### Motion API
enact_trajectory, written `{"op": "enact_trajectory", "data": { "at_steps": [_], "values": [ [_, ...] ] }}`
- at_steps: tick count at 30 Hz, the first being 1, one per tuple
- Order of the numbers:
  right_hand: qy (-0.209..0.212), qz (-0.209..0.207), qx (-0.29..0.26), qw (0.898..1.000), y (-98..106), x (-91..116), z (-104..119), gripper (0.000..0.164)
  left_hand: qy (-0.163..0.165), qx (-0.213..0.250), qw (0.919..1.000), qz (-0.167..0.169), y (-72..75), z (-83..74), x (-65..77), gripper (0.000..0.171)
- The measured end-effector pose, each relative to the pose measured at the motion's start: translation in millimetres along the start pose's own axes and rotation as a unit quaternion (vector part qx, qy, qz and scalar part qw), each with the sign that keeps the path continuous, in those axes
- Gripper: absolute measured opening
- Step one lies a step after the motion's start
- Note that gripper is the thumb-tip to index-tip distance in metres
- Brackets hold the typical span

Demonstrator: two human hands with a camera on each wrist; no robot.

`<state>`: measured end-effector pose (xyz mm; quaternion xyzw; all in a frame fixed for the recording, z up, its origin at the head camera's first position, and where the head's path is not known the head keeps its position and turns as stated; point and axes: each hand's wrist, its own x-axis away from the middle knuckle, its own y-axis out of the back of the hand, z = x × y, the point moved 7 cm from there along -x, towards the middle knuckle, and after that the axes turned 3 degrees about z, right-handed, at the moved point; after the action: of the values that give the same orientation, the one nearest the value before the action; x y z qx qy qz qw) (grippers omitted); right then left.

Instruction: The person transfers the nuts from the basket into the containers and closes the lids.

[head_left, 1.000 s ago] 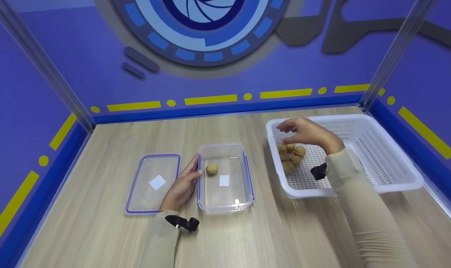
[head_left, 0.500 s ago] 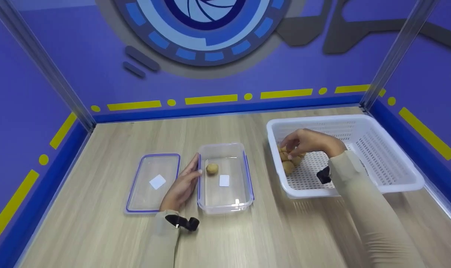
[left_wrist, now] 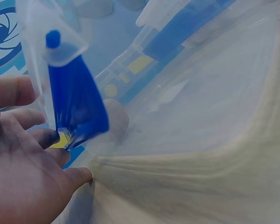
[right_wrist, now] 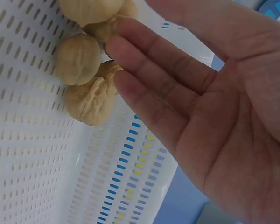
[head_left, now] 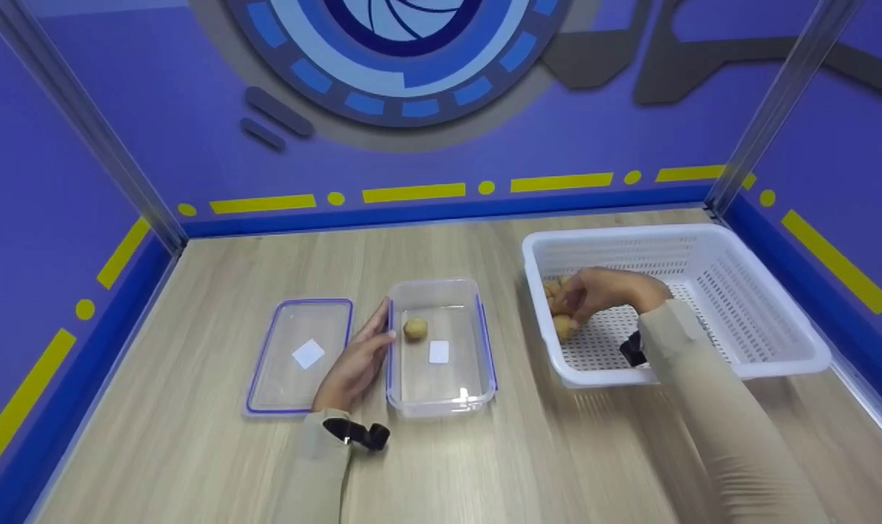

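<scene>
A clear plastic food container (head_left: 441,397) with blue clips stands on the table, one walnut (head_left: 415,330) inside it. My left hand (head_left: 354,367) rests along its left wall, thumb at the rim and fingers extended. In the left wrist view, these fingers lie beside a hanging blue clip (left_wrist: 77,102). My right hand (head_left: 605,291) reaches into a white perforated basket (head_left: 768,306), over several walnuts (head_left: 563,329) at its left end. In the right wrist view, its fairly straight fingers (right_wrist: 154,79) touch the walnut pile (right_wrist: 79,58); the thumb's tip is out of frame.
Left of the container lies its clear lid (head_left: 288,386) with a blue seal and a white label (head_left: 308,354). A second white label (head_left: 439,352) shows on the container floor. Blue wall panels (head_left: 441,167) enclose the table (head_left: 514,466) at the back and sides.
My right hand has lowered from above the basket's left end down to the walnuts, its fingers drawing closer together. The left hand and the container have stayed put.
</scene>
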<state>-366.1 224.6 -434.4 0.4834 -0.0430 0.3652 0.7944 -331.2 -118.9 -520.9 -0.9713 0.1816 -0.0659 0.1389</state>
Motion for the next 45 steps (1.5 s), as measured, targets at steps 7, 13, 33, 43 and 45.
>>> {"op": "enact_trajectory", "data": {
  "at_steps": [7,13,33,43,45],
  "values": [
    [0.011,0.012,0.001,1.0,-7,-6,-3,0.04,-0.003,0.0,1.0,0.005,-0.2,0.3,-0.6,0.071],
    [0.0,0.017,0.004,1.0,-12,-10,-6,0.045,-0.009,-0.009,0.9998,0.014,-1.3,-0.6,-1.3,0.07],
    [-0.016,0.025,0.041,0.999,-21,-15,-10,0.045,0.007,-0.003,1.0,-0.004,-0.8,-0.3,1.5,0.07],
    [0.027,0.031,0.029,0.999,-23,-15,-5,0.04,-0.002,0.004,1.0,0.008,-1.9,-1.2,1.8,0.07],
    [0.027,0.03,0.032,0.999,-23,-15,-5,0.039,0.002,0.002,1.0,0.004,-1.5,-0.7,1.3,0.07]
  ]
}}
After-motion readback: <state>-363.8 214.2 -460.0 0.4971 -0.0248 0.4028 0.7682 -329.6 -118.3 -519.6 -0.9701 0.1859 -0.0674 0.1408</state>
